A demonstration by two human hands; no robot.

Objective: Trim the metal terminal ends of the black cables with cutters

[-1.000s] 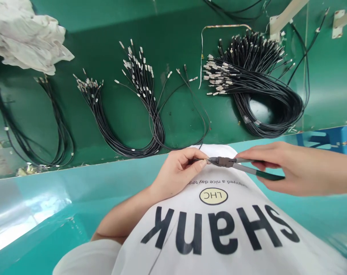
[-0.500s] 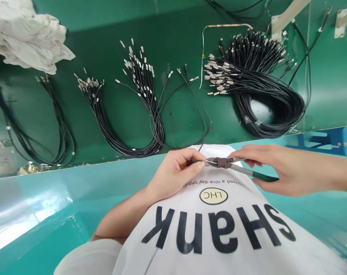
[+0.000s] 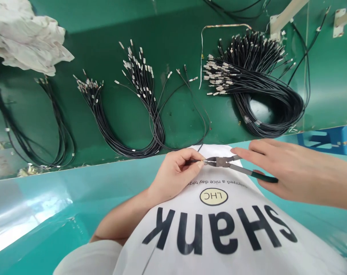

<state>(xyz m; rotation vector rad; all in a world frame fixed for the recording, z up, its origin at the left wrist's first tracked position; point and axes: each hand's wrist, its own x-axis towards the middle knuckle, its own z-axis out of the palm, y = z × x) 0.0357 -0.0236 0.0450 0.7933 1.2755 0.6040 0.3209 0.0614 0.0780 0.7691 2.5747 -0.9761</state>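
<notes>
My left hand (image 3: 177,172) pinches the end of a thin black cable (image 3: 204,131) between thumb and fingertips, low in front of the white shirt. The cable's tip is mostly hidden by the fingers. Green-handled pliers (image 3: 221,162) point left, their jaws at that tip and touching or nearly touching my left fingertips. My right hand (image 3: 279,166) holds the pliers by the handles, with the index finger stretched along the upper one. The rest of the cable loops up onto the green bench (image 3: 182,114).
Black cable bundles with metal-tipped ends lie on the bench: one at centre-left (image 3: 119,143), a thick coil at right (image 3: 294,103), another at far left (image 3: 61,149). A white cloth (image 3: 27,38) lies at upper left. A blue stool (image 3: 331,139) stands below the bench's right edge.
My right hand has shifted its hold on the handles, its back now turned more upward. The pliers have moved slightly left. My left hand stays almost still on the cable end.
</notes>
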